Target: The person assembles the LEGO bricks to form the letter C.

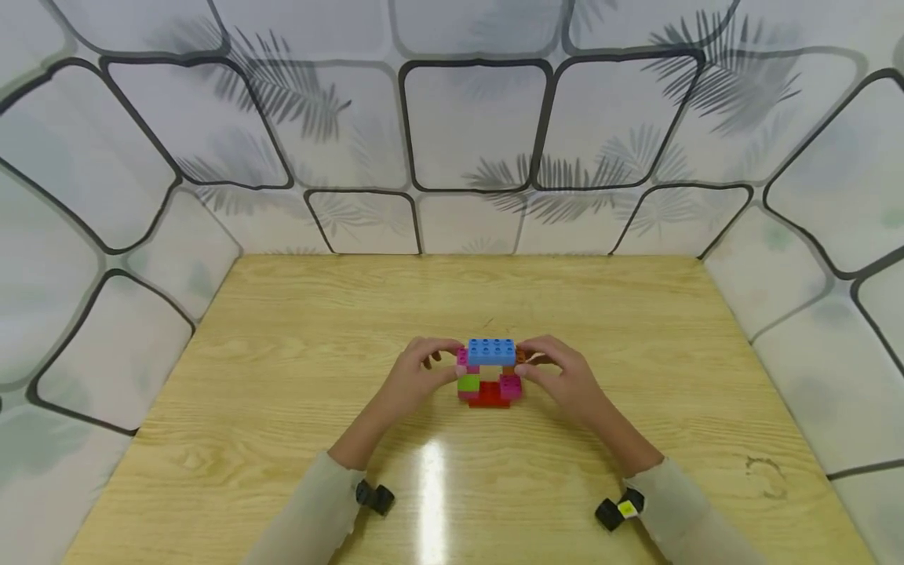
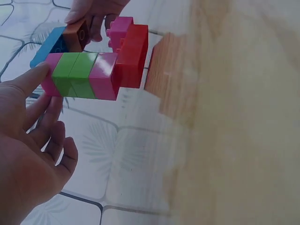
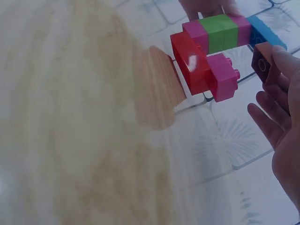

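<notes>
A small frame of toy building bricks stands between both hands in the head view. Its base is a red brick (image 1: pixel 490 396); a column of pink and green bricks (image 2: pixel 75 74) rises on the left. Across the top lies a blue brick (image 1: pixel 491 351), with an orange-brown brick (image 3: pixel 266 61) under its right end. Below that, a pink brick (image 3: pixel 222 77) sits on the red one, with a gap between it and the orange-brown brick. My left hand (image 1: pixel 415 378) pinches the column's top pink brick (image 2: pixel 49 70). My right hand (image 1: pixel 567 380) pinches the orange-brown brick between thumb and fingers.
A light wood-grain table (image 1: pixel 282 439) lies under the hands, its glossy surface reflecting the bricks. Panels with a stone-and-leaf pattern (image 1: pixel 473 125) enclose it at the back and both sides. Dark wrist devices (image 1: pixel 374 497) sit at the sleeve cuffs.
</notes>
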Available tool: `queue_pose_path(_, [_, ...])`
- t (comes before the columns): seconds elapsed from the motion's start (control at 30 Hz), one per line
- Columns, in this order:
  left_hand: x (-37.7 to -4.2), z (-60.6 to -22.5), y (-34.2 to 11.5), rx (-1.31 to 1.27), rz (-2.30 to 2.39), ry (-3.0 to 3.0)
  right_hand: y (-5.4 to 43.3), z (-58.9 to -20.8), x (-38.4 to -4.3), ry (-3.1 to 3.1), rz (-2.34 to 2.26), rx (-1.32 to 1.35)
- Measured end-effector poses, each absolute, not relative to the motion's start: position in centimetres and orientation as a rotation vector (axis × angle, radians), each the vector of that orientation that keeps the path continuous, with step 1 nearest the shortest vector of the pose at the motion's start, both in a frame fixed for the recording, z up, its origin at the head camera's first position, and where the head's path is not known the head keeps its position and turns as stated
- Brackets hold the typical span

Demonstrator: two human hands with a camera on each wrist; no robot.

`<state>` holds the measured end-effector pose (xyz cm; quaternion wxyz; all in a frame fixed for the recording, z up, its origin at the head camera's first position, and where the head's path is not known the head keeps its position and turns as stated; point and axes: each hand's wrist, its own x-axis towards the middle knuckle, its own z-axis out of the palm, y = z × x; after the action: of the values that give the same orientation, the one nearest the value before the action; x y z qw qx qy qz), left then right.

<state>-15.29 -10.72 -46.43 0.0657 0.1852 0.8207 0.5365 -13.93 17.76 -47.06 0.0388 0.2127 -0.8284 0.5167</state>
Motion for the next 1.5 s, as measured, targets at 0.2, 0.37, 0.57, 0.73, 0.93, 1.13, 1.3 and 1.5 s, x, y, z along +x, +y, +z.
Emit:
queue_pose_path(0.2, [-16.9, -46.1, -10.6, 0.483, 1.595, 2.417, 18.0, -47.2, -15.5, -2.629, 1.599, 0.537])
queue_pose_path(0.37, [-18.3, -45.9, -10.6, 0.377, 1.631, 2.341, 17.9, -47.1, -16.9, -2.706, 1.709, 0.45])
queue_pose_path(0.57, [-19.4, -46.4, -10.4, 0.292, 1.668, 2.279, 17.9, -47.0, -18.3, -2.741, 1.884, 0.363])
queue_pose_path(0.73, [-20.0, -47.1, -10.4, 0.278, 1.699, 2.253, 18.0, -47.2, -19.2, -2.788, 1.903, 0.334])
queue_pose_path(0.93, [-20.4, -47.9, -10.5, 0.261, 1.711, 2.247, 17.9, -47.6, -20.1, -2.835, 1.872, 0.359])
queue_pose_path(1.13, [-20.9, -48.5, -10.2, 0.296, 1.697, 2.282, 17.9, -48.6, -20.7, -2.851, 1.818, 0.347])
queue_pose_path(1.3, [-21.1, -48.9, -10.0, 0.307, 1.669, 2.309, 17.7, -49.2, -20.9, -2.873, 1.793, 0.284])
queue_pose_path(1.5, [-21.1, -48.9, -9.8, 0.303, 1.605, 2.347, 17.4, -49.5, -20.6, -2.87, 1.81, 0.242])
